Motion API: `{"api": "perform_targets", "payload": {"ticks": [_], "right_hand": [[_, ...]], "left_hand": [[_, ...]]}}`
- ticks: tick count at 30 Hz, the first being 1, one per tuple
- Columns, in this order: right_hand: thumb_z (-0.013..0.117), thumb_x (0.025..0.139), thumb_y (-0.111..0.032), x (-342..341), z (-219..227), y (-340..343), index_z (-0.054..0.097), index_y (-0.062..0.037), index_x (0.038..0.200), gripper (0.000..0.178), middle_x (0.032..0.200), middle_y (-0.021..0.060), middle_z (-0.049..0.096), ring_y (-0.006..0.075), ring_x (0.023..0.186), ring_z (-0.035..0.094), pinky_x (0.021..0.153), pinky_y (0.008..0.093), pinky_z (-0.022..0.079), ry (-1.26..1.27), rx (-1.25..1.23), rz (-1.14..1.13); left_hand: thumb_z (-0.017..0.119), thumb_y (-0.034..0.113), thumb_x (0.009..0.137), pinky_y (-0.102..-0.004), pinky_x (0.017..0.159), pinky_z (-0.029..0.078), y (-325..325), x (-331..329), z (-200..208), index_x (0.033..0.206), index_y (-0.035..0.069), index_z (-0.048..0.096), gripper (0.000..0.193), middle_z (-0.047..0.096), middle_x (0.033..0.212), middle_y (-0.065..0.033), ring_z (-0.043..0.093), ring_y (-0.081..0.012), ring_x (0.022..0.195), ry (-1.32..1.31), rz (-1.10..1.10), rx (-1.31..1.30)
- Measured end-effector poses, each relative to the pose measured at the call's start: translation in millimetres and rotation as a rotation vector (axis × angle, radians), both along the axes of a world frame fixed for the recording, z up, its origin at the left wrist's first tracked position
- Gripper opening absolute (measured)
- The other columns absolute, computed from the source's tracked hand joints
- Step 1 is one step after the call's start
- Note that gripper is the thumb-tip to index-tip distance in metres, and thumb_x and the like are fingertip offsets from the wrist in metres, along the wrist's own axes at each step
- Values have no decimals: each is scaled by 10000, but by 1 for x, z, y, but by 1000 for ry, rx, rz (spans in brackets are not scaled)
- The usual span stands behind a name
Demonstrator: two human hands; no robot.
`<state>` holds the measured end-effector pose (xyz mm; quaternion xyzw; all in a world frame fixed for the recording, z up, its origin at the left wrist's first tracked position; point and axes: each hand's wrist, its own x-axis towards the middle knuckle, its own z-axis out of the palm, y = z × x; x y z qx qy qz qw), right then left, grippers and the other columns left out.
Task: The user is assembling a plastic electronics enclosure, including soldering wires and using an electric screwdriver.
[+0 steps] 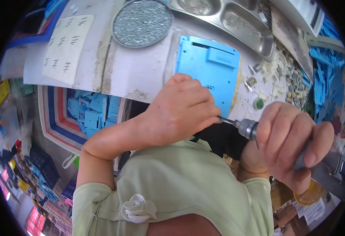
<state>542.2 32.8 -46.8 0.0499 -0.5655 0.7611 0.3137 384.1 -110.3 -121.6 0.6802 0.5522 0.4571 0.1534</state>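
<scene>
Two hands, apart. The right hand (292, 143) is clamped round one grey screwdriver (248, 129), whose single bit points at 9 to 10 o'clock to the left hand (186, 108). The left hand's fingers are curled at the bit's tip; whether they pinch anything, I cannot tell.

Clock directions from the left hand: one blue panel (204, 65) at 1, partly behind its knuckles; uncounted small loose pieces (278, 80) between 2 and 3; one metal tray (255, 41), at least three compartments, at 1; one round dish (115, 33), many shiny bits, at 11; one marked paper sheet (68, 51) at 10; one striped bag (62, 128) at 9, blue parts (93, 112) inside.
</scene>
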Motion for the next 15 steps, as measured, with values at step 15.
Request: {"api": "perform_targets", "payload": {"ticks": [15], "right_hand": [[744,900,-278,-25,-8,3,522,-176,1022,274,622,-75,562,75,484,502,524,235,423,-52,52,-63]], "left_hand": [[822,219,749,-432,873,440,14,-59,-12,945,103,718,250,658,955,-43,629,-253,922,29,120,-40]]}}
